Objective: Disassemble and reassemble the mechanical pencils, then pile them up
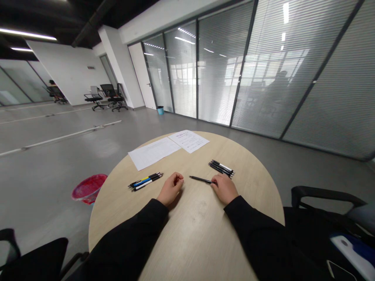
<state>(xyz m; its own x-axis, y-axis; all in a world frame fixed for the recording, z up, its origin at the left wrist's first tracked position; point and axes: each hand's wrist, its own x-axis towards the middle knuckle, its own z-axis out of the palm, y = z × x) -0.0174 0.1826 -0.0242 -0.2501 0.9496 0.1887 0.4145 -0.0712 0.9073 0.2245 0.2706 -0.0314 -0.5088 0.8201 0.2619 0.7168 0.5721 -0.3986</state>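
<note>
My right hand rests on the round table with its fingers closed on the back end of a black pen. The pen lies low over the wood, its tip pointing left toward my other hand. Loosely curled, my left hand sits on the tabletop, with nothing visible in its fingers. Just left of it is a group of several pens with black, yellow, blue and white barrels. Beyond my right hand lies another bunch of pens, mostly black with one white barrel; my hand partly covers its near end.
Two paper sheets lie at the far side of the wooden table: a printed page and a paler sheet. A red basin stands on the floor at left. Chairs flank me, one with a black armrest at right.
</note>
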